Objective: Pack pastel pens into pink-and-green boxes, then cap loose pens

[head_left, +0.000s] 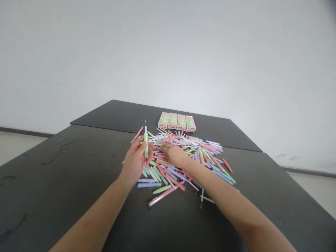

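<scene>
Upright in my left hand [135, 159] is a light green pen [146, 140], gripped between thumb and fingers, its white refill and pointed tip sticking up out of the barrel. My right hand [172, 154] reaches over the heap of pen parts [168, 171], palm down, with fingers stretched out to the left and touching the pieces. Its fingertips are partly lost among the parts. Green, pink, blue and purple barrels and caps make up the heap, with thin white refills [193, 184] scattered through it.
Behind the heap several small green and pink boxes [172, 120] stand side by side. Everything lies on a black table [78, 154] with a seam across it. A pale wall [168, 52] rises beyond the far edge. Crossed refills [202, 197] lie near my right forearm.
</scene>
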Tool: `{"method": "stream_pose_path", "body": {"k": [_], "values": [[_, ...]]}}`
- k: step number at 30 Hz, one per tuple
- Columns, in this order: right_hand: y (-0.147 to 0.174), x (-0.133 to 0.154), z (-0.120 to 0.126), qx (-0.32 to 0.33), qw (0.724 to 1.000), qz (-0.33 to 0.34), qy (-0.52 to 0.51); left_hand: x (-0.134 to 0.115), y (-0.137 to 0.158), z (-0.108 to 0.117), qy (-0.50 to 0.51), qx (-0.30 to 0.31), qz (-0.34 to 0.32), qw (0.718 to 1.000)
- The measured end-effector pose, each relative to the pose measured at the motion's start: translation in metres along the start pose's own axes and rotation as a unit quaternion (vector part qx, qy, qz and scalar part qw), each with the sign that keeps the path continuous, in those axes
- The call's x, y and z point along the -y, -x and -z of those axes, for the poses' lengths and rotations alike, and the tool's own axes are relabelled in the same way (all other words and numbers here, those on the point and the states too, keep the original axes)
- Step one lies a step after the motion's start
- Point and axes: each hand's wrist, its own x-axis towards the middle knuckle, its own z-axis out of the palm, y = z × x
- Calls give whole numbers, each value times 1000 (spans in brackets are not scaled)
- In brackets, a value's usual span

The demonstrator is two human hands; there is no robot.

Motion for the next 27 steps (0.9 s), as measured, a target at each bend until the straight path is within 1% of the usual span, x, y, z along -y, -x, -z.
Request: {"method": "stream_pose_path", "body": {"k": [2, 7, 14, 19, 27], "values": [[-6, 1, -6, 4, 1000, 19, -20, 1, -1, 3, 1, -5, -4, 1000], [-14, -2, -16, 7, 999, 38, -20, 0, -3, 6, 7, -1, -9, 1000], [-4, -12, -14, 12, 999, 49, -21, -4, -3, 7, 0, 0, -19, 1000], [1, -16, -7, 22, 1000, 19, -12, -5, -2, 5, -2, -5, -16, 1000], [1, -15, -3, 12, 998, -58, 8, -4, -2, 7, 5, -6, -12, 1000]]}}
